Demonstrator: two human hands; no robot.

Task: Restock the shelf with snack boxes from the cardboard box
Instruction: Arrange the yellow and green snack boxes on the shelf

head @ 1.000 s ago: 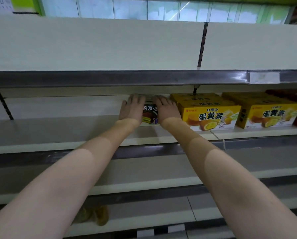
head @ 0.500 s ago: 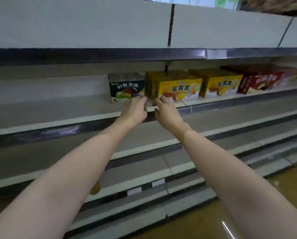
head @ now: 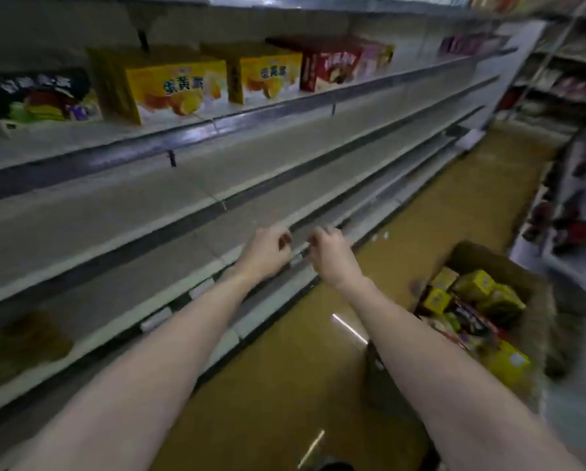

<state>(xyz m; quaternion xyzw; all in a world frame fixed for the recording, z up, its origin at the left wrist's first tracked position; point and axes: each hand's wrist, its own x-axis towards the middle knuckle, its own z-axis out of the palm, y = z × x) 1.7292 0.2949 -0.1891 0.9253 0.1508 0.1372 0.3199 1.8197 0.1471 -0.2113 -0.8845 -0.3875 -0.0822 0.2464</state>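
Here, both of my hands were free and carried nothing: the left hand [head: 268,251] and the right hand [head: 332,256] hung in front of the lower shelves with fingers loosely curled, close together but apart. I judged that they were empty because the next box had to come from the cardboard box [head: 509,266], which sat on the floor to my right, open and heaped with yellow packs [head: 473,285]; motion blur kept me from counting those. On the shelf [head: 189,132] I counted four boxes in a row, fronts facing the aisle: one dark box [head: 40,96] at the left, two yellow boxes [head: 176,86], and one red box [head: 332,66].
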